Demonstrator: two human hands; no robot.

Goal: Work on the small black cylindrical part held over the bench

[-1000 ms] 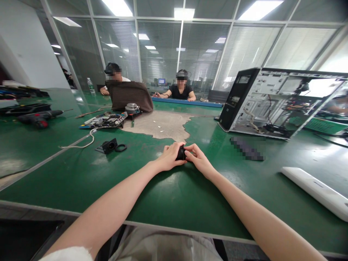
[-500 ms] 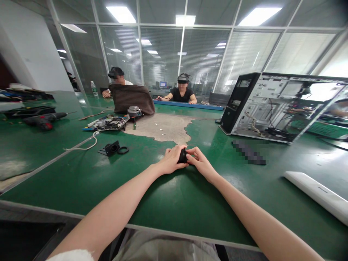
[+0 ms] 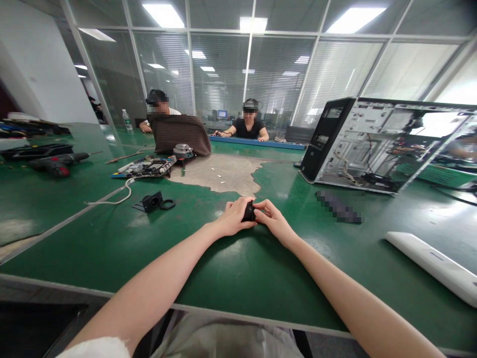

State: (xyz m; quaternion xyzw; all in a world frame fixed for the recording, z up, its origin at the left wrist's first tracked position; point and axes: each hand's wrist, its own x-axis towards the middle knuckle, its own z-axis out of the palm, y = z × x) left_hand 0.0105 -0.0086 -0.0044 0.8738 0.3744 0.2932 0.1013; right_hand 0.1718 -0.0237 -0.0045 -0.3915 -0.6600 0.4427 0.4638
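Between my hands, low over the green table (image 3: 208,268), is a small black rounded part (image 3: 249,213); its exact kind does not show. My left hand (image 3: 235,217) wraps round it from the left, thumb below and fingers over the top. From the right, my right hand (image 3: 271,219) pinches its edge with thumb and fingertips. Most of the part is hidden by my fingers. To the left on the tabletop lie a black bracket-like piece with a round opening (image 3: 151,202) and a black ring (image 3: 167,204).
An opened computer case (image 3: 328,144) stands at the right. Nearer are a blurred-out dark object (image 3: 339,207) and a long white device (image 3: 432,261). Leftward lie a circuit board (image 3: 145,167), a white cable (image 3: 112,203) and a power drill (image 3: 61,164). Two people sit across the table.
My hands stay closed round the black part with almost no change in grip. The whole view has shifted slightly, with things appearing a little higher and further left.
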